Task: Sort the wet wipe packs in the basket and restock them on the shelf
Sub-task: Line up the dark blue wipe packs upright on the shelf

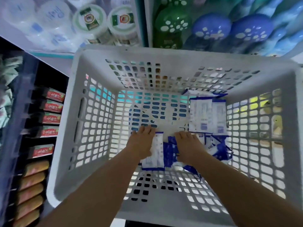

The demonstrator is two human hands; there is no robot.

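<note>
Reaching into the basket with both hands

Both bare arms go down into a white plastic basket [98, 66] with slotted walls; the left hand [141, 143] lies palm down on the basket floor, its grip spread and relaxed, the fingers straight and resting partly on a white wet wipe pack [155, 154] with blue edges; the right hand [188, 145] lies just beside it, also palm down with the grip spread, pressing on a loose heap of blue and white packs [216, 149] near the middle of the floor; whether the thumbs curl under anything I cannot tell, because the backs of the hands hide them. Two more packs [208, 117] lie flat, label side up, against the right wall of the basket, with another one behind them at the far corner. Outside the basket, on the left, a dark shelf [23, 99] carries rows of red boxes [52, 118] and, lower, orange packets [34, 181]; above, beyond the far rim, stand white round tubs [89, 18] and green and blue bottles [211, 28] with white spots; this part is blurred.
</note>
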